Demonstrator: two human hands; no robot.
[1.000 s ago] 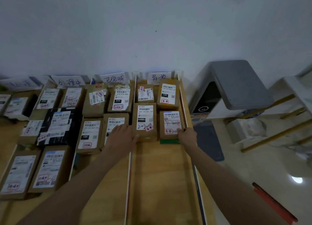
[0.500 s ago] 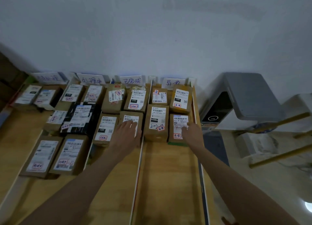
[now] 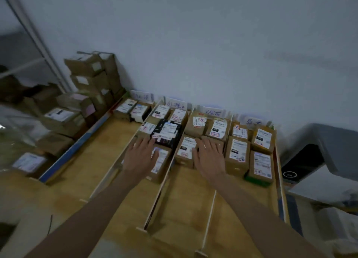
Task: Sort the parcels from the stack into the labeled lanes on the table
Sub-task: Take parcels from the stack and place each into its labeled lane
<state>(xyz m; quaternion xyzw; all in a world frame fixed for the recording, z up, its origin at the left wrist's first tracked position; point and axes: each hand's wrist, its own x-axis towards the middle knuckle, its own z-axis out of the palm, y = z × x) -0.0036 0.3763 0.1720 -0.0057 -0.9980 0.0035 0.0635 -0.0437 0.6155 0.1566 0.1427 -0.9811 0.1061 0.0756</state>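
A wooden table (image 3: 96, 161) is split into lanes by thin white dividers (image 3: 160, 186), each lane with a handwritten label card (image 3: 176, 103) at the wall. Brown labelled parcels fill the far ends of the lanes. My left hand (image 3: 140, 157) lies flat, fingers spread, over the front parcels (image 3: 161, 162) of the second lane. My right hand (image 3: 208, 159) lies flat on a parcel (image 3: 187, 149) in the third lane, beside its twin. A stack of brown parcels (image 3: 91, 77) stands at the far left against the wall.
A black parcel (image 3: 167, 131) sits in the second lane. A grey machine (image 3: 325, 151) stands right of the table. More boxes (image 3: 60, 118) and a clear plastic sheet lie on the left. The near halves of the lanes show bare wood.
The view has swung left, bringing the stack into sight. My left hand moved from the third lane to the second; my right hand moved from the rightmost lane to the third.
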